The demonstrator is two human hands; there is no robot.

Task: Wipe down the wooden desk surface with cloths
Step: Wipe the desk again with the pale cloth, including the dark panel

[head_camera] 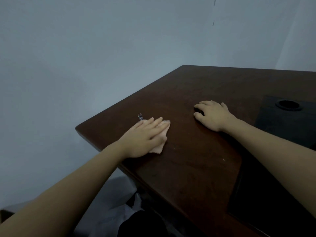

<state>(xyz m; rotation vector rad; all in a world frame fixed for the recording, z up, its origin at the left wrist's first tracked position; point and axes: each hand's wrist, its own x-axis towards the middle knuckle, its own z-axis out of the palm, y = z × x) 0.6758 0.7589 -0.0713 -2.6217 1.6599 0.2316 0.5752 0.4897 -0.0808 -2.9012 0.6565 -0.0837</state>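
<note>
Left hand (145, 135) lies flat with its fingers straight and close together, pressing a small pale pink crumpled cloth (160, 142) onto the dark brown wooden bench (196, 168). Most of the cloth sits under the palm and fingers; only a strip shows past the thumb side and a patterned corner pokes out beyond the fingertips. Right hand (212, 115) rests further along the bench, well apart from the cloth, its fingers curled down onto the wood; something dark may lie beneath them, but I cannot tell whether it holds a second cloth.

The main risk, as I judge it, is the bench corner just beyond the left hand's outer edge: a stroke carried that way could push the cloth off the edge. Because the cloth is bunched rather than spread, it may also roll up under the palm and leave streaks or missed patches. Beyond the right hand sits a black panel with a round cable hole (289, 105); a cloth swept across it could snag on the rim.
</note>
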